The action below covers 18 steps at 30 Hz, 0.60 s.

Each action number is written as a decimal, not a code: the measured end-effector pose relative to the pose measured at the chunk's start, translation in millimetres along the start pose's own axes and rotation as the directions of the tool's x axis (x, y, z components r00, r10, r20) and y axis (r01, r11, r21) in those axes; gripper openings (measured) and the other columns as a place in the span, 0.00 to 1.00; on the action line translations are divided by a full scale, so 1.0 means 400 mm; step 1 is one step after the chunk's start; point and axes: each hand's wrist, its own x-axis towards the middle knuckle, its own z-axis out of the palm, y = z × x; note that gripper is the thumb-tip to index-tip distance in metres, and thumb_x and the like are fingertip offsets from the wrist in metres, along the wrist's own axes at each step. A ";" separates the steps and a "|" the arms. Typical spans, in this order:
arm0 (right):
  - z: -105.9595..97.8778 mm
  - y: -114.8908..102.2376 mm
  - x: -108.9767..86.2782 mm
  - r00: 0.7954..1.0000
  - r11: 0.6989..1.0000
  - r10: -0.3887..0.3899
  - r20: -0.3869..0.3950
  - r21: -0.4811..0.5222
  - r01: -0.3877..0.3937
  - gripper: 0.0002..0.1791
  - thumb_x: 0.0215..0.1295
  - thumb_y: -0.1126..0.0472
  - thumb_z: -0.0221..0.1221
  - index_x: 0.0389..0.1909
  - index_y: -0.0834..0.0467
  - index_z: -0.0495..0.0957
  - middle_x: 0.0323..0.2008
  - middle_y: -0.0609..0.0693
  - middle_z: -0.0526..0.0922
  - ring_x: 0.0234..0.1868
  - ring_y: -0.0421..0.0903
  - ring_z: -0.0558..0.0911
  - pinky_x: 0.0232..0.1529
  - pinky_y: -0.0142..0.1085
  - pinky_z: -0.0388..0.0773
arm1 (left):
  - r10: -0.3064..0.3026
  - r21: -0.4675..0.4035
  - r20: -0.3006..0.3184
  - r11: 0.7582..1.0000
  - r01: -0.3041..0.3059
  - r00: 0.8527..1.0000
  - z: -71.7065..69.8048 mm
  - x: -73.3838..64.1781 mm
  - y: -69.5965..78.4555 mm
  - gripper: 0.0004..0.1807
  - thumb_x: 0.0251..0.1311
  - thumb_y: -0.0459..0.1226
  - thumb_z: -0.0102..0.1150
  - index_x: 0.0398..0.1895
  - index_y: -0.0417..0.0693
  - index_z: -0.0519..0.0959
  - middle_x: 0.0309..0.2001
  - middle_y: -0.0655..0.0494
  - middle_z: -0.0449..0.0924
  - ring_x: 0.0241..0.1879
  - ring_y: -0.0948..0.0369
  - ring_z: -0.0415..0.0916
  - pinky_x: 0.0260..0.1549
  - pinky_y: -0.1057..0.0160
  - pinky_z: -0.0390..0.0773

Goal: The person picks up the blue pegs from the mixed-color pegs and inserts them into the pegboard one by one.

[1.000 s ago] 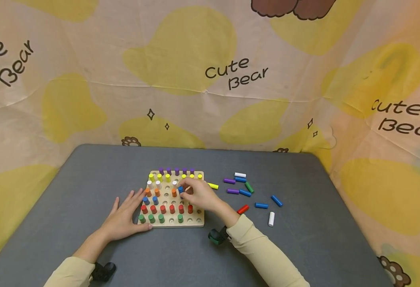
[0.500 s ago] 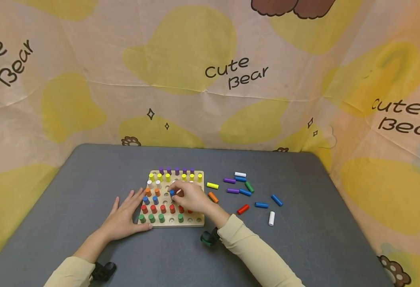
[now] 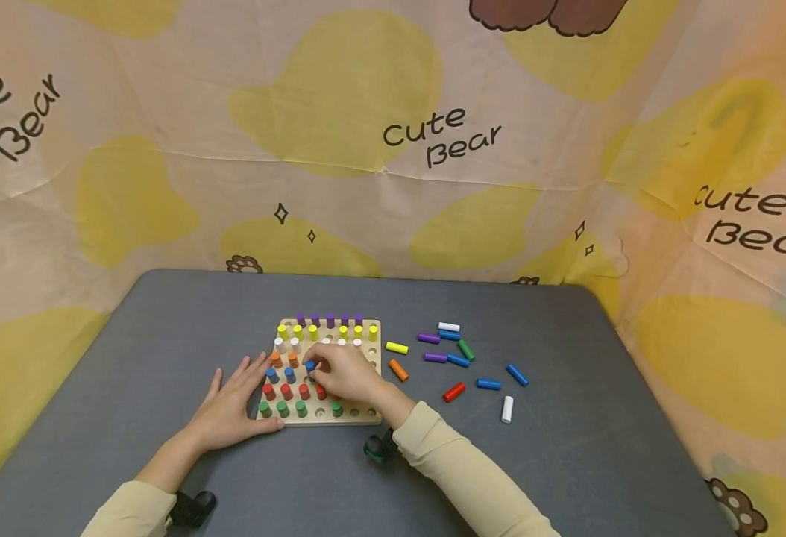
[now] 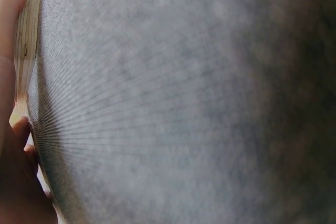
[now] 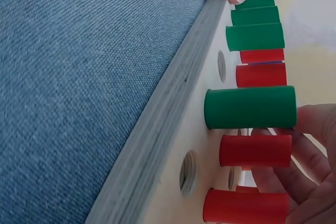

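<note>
A wooden pegboard (image 3: pixel 346 421) lies on the grey table, with upright pegs in rows of purple, yellow, white, orange, blue, red and green. My right hand (image 3: pixel 347 371) is over its middle and pinches a blue peg (image 3: pixel 309 366) between thumb and fingertips. That peg stands upright at the blue row, just right of two seated blue pegs. My left hand (image 3: pixel 230 412) rests at the board's left side, fingers spread and thumb at the front left corner. In the right wrist view, green pegs (image 5: pixel 251 107) and red pegs (image 5: pixel 255 150) partly cover the right fingers.
Loose pegs lie right of the board, among them a yellow peg (image 3: pixel 397 347), an orange peg (image 3: pixel 398 370), a red peg (image 3: pixel 454 392), a white peg (image 3: pixel 507 409) and several blue ones. A patterned cloth (image 3: pixel 339 97) hangs behind the table (image 3: pixel 608 447).
My right hand has moved left across the board with the blue peg, down toward the blue row. The loose orange peg has come into view behind it. The left hand has stayed put.
</note>
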 end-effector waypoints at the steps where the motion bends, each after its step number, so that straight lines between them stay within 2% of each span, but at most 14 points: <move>1: 0.002 -0.001 0.002 1.000 1.000 -0.002 0.001 -0.001 0.002 0.10 0.62 0.60 0.58 0.44 0.51 0.78 0.37 0.41 0.82 0.30 0.30 0.75 0.31 0.20 0.70 | 0.000 0.000 0.001 1.000 0.000 1.000 0.000 0.000 0.000 0.60 0.38 0.70 0.59 0.73 0.57 0.46 0.72 0.46 0.47 0.70 0.42 0.41 0.60 0.33 0.31; 8: 0.013 -0.008 0.007 1.000 0.999 0.001 -0.003 -0.041 -0.001 0.10 0.62 0.60 0.58 0.44 0.51 0.78 0.40 0.42 0.83 0.36 0.29 0.79 0.33 0.19 0.72 | 0.002 -0.004 -0.002 1.000 -0.002 1.000 0.002 -0.001 -0.001 0.60 0.38 0.69 0.59 0.73 0.57 0.46 0.72 0.47 0.47 0.70 0.41 0.41 0.60 0.32 0.31; 18: 0.014 -0.015 0.009 0.999 0.997 0.032 0.003 -0.068 -0.032 0.09 0.62 0.59 0.58 0.44 0.50 0.79 0.40 0.41 0.83 0.35 0.29 0.78 0.33 0.20 0.71 | 0.003 -0.009 -0.004 1.000 -0.003 1.000 0.002 -0.001 0.002 0.60 0.38 0.69 0.60 0.73 0.56 0.47 0.72 0.46 0.47 0.70 0.41 0.41 0.59 0.32 0.31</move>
